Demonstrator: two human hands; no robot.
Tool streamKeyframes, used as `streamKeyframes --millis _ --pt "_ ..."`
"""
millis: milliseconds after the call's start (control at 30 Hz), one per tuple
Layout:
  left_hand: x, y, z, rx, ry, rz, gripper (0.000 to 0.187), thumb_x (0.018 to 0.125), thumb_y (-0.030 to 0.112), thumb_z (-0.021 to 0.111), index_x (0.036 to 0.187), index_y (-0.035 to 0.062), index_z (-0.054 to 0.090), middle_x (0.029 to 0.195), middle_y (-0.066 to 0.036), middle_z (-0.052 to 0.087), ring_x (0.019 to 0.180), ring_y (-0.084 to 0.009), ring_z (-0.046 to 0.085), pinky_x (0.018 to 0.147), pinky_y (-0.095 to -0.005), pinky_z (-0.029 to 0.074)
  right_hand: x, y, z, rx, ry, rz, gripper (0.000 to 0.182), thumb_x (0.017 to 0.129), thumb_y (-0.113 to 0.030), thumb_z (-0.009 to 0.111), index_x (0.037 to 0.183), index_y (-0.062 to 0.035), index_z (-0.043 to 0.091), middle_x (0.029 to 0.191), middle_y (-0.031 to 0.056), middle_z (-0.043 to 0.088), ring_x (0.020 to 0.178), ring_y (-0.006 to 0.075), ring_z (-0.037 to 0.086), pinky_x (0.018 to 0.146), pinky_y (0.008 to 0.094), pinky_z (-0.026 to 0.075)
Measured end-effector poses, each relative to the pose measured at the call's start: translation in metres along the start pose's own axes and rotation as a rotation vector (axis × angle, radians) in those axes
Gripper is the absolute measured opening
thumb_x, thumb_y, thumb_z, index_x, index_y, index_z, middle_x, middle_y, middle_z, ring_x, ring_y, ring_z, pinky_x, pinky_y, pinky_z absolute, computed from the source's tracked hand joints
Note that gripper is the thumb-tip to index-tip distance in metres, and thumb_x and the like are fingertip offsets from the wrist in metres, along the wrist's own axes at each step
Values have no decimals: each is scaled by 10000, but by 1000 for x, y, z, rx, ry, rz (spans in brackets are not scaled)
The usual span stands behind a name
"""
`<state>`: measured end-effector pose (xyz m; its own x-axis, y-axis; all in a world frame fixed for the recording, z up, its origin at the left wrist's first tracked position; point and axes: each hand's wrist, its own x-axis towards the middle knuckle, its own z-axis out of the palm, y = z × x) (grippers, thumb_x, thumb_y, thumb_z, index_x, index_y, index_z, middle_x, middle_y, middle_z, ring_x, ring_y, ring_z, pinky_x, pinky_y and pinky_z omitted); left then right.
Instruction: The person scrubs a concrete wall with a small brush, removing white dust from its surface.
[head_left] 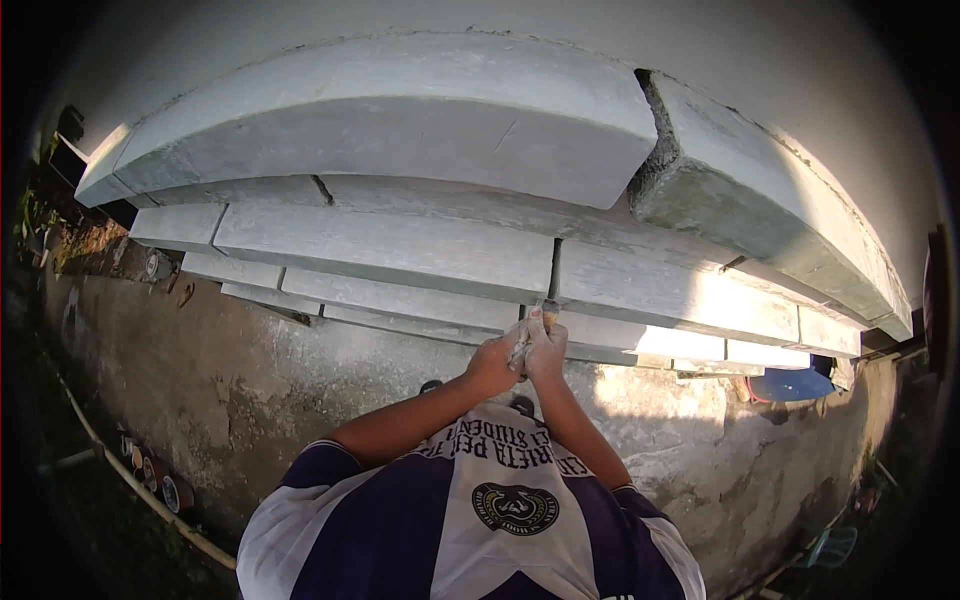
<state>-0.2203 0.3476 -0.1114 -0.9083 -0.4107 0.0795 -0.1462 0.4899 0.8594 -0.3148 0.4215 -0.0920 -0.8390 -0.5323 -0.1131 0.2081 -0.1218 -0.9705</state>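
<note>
My right hand [544,347] is closed around a small tool with a tan part [550,319], perhaps a brush or scraper; its exact kind is too small to tell. The tool's upper end is close to the dark vertical joint [556,270] between two pale grey blocks. My left hand [497,362] is closed right beside the right one, touching it, with whitish smears on its fingers. Whatever it grips, if anything, is hidden. In front of both hands stand stepped rows of long pale blocks [390,250].
A thick upper ledge [400,130] juts out above, with a wide rough gap [655,140] at its right. Concrete ground [350,380] lies below. A blue basin [790,385] is at the right, several pots [177,492] at the lower left, and a green chair [833,546] at lower right.
</note>
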Motion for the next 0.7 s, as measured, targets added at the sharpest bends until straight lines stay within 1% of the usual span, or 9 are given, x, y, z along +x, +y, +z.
streamKeyframes --millis 67,133,233,333,400,500,533,633,700 --pt "-2 -2 2 -30 32 38 609 817 32 588 1411 83 463 955 -267 679 908 -457 658 774 -482 543 4 10 -3 1 -10 -6 476 1013 -307 587 613 -52 545 566 26 544 491 110 508 473 274 393" --pt "2 4 -3 -22 46 49 605 818 33 586 1409 84 467 947 -267 679 903 -456 659 769 -482 543 0 -4 0 -53 -20 2 474 1029 -303 553 630 -49 534 581 47 553 498 115 520 475 268 396" --pt "-3 8 -5 13 13 15 605 818 33 587 1409 88 469 941 -266 680 904 -452 661 768 -479 543 -6 -24 6 57 -17 71 482 1004 -325 605 610 -54 554 549 19 533 466 112 499 457 278 393" --pt "-1 5 -4 16 0 8 605 817 36 590 1408 90 470 943 -264 679 909 -449 661 769 -478 543 -1 -3 4 21 11 -16 490 1002 -334 610 605 -53 552 548 16 527 464 108 490 451 281 382" --pt "-2 5 -5 41 -11 -14 604 814 35 592 1405 89 474 947 -262 679 907 -448 660 770 -478 542 2 2 2 27 2 -6 495 1001 -335 612 600 -50 552 546 15 523 466 106 486 453 281 379" --pt "-7 7 -4 -5 37 46 606 813 41 599 1404 89 475 955 -257 681 898 -448 661 775 -478 542 -2 1 1 30 7 21 497 1002 -327 611 595 -48 553 546 13 523 473 104 482 460 280 376" --pt "-7 5 -3 -2 28 34 607 812 39 598 1404 88 474 959 -257 681 903 -448 661 779 -478 541 -3 -1 0 30 9 25 496 1002 -322 609 593 -47 554 547 13 524 476 103 482 463 279 376" --pt "-3 3 -2 19 11 6 610 812 33 597 1407 86 471 967 -256 681 916 -449 659 788 -479 540 2 10 -4 -59 -6 -3 453 1034 -306 545 655 -59 544 601 15 530 514 103 477 487 273 374" --pt "0 6 -4 40 -3 -17 613 812 31 598 1408 85 469 969 -257 680 923 -450 657 791 -481 539 6 7 -2 -41 -18 -18 456 1034 -314 545 656 -60 543 598 16 527 511 104 476 483 273 372"
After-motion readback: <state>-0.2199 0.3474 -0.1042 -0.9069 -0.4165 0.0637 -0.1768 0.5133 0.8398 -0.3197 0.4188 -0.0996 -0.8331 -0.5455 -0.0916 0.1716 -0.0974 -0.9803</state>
